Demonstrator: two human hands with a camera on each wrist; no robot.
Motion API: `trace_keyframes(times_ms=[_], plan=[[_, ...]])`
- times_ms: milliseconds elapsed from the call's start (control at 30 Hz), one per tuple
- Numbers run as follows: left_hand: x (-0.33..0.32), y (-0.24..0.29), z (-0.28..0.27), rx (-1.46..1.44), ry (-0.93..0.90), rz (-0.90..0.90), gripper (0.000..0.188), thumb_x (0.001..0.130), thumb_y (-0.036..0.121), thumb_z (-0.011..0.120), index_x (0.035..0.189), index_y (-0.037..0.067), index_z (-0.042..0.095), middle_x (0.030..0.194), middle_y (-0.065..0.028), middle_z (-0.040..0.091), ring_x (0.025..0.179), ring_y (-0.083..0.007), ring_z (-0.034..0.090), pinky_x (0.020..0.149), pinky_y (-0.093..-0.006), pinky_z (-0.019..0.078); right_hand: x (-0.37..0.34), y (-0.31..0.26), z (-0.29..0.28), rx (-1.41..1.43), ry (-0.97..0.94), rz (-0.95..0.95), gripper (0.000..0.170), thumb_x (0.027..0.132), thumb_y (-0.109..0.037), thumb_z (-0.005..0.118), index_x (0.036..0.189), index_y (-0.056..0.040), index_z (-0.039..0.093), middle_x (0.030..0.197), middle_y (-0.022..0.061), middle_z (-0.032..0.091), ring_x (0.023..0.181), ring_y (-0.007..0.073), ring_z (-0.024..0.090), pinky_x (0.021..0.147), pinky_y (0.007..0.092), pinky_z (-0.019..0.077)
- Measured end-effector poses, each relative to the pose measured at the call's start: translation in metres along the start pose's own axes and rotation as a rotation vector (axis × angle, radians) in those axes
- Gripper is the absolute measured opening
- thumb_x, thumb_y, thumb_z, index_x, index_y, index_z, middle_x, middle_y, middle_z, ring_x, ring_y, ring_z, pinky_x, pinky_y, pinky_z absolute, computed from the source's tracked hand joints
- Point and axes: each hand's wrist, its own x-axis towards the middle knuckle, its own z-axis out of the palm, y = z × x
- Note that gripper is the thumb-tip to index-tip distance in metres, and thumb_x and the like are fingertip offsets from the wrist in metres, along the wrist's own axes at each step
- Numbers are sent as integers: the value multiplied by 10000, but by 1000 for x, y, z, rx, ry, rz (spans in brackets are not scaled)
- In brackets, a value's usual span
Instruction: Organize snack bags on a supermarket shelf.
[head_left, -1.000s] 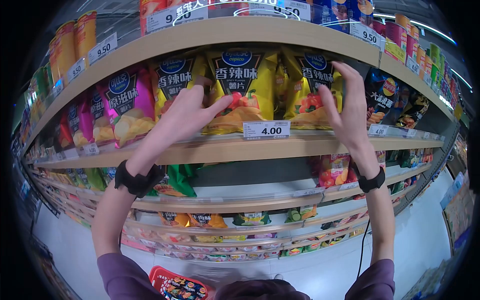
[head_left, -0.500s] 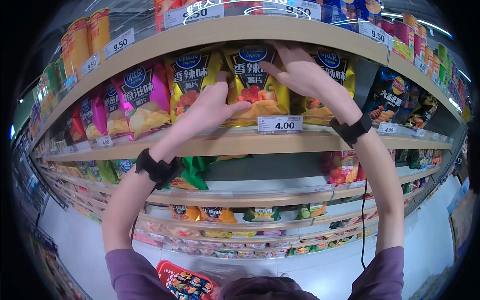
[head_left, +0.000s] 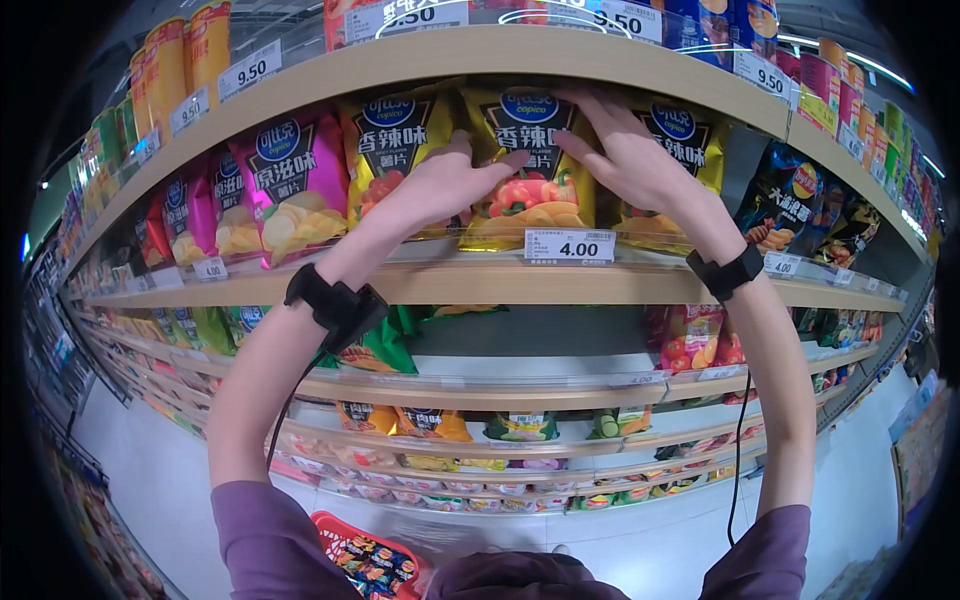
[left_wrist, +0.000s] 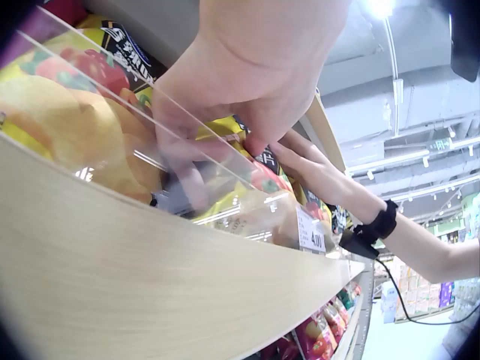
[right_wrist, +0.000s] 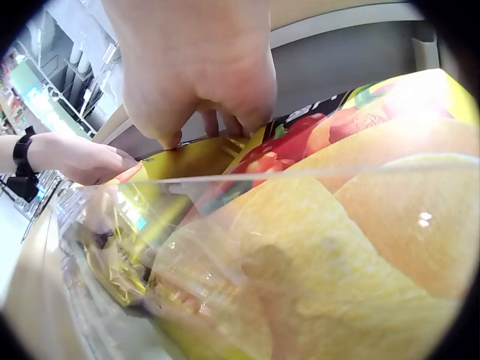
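Both hands are at the middle yellow chip bag [head_left: 535, 205], which stands on the shelf behind a clear lip. My left hand [head_left: 435, 188] grips its left side, with the thumb across the front and the other fingers in the gap beside the left yellow bag [head_left: 380, 150]. From the right, my right hand [head_left: 645, 165] holds the upper right edge, its thumb on the front. In the left wrist view, the fingers of my left hand [left_wrist: 240, 82] reach down behind the lip. Curled fingers of my right hand [right_wrist: 195, 82] meet yellow foil in the right wrist view; the fingertips are partly hidden.
A wooden shelf edge [head_left: 400, 65] runs just above the hands. Pink bags [head_left: 290, 190] stand at the left, a dark blue bag [head_left: 785, 205] at the right. Below the price tag [head_left: 570, 246] are more stocked shelves. A red basket [head_left: 330, 530] sits on the floor.
My right hand has moved left from the right yellow bag to the middle one. My left fingers have gone into the gap at its left side, and that gap looks wider.
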Motion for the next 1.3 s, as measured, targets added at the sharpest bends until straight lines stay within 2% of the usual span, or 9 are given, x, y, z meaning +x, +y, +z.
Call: trace_keyframes(times_ms=[100, 133, 267, 467, 567, 600, 800, 1067, 1300], plan=[[-3, 11, -9, -200, -75, -84, 975, 757, 705, 675, 1272, -85, 430, 720, -56, 595, 600, -106, 567, 515, -238, 423, -2, 0, -3, 31, -11, 9, 507, 986, -326, 568, 1397, -78, 405, 1356, 233, 484, 1276, 396, 455, 1067, 437, 384], [1, 10, -9, -264, -77, -131, 827, 754, 651, 734, 1145, -45, 518, 656, 5, 528, 548, -70, 479, 487, -222, 366, -3, 1, -2, 30, -7, 3, 507, 986, -325, 568, 1395, -73, 404, 1350, 234, 487, 1275, 397, 456, 1066, 436, 384], [15, -5, -3, -392, -72, -52, 577, 743, 553, 813, 872, 35, 593, 647, 37, 520, 541, -49, 463, 493, -212, 357, -5, 3, 0, 18, 6, -17, 521, 985, -323, 569, 1397, -55, 395, 1349, 239, 488, 1272, 401, 458, 1067, 436, 383], [12, -9, -4, -414, 36, 31, 555, 740, 465, 846, 935, 9, 596, 678, 11, 565, 567, -53, 515, 512, -218, 423, -16, -8, -11, -72, 106, 48, 497, 962, -315, 591, 1347, -34, 447, 1285, 235, 540, 1230, 404, 483, 1025, 456, 408], [5, -6, -6, -331, 71, -3, 678, 729, 456, 850, 1102, -40, 577, 770, -30, 625, 605, -74, 567, 553, -219, 478, -44, -17, -29, -172, 330, 98, 509, 932, -281, 634, 1325, -2, 469, 1235, 225, 570, 1180, 384, 512, 996, 440, 420], [2, -4, -6, -248, 86, -24, 828, 717, 461, 851, 1251, -69, 507, 880, -69, 658, 627, -95, 593, 581, -228, 507, -57, -16, -31, -140, 405, 190, 536, 908, -262, 664, 1317, 24, 469, 1229, 226, 569, 1165, 371, 517, 993, 423, 420], [-1, -20, -3, -240, -14, 60, 814, 740, 487, 828, 1249, -52, 491, 887, -68, 670, 659, -99, 606, 604, -239, 513, -106, 18, -20, 192, 629, 641, 658, 968, -397, 592, 1414, 36, 374, 1384, 232, 492, 1308, 321, 447, 1083, 372, 344], [-5, -17, -5, -232, -30, 76, 690, 798, 404, 811, 1221, -38, 492, 870, -73, 666, 645, -97, 592, 604, -242, 513, -83, 56, -40, 706, 343, 1033, 661, 999, -447, 494, 1469, -5, 349, 1430, 167, 476, 1280, 258, 454, 1094, 316, 293], [-9, -18, -6, -173, 70, 106, 726, 757, 429, 829, 1203, -42, 505, 928, -82, 672, 685, -100, 622, 570, -232, 507, -79, 60, -28, 844, 305, 972, 621, 1020, -457, 479, 1433, -3, 384, 1307, 127, 556, 1170, 199, 507, 1021, 316, 367]])
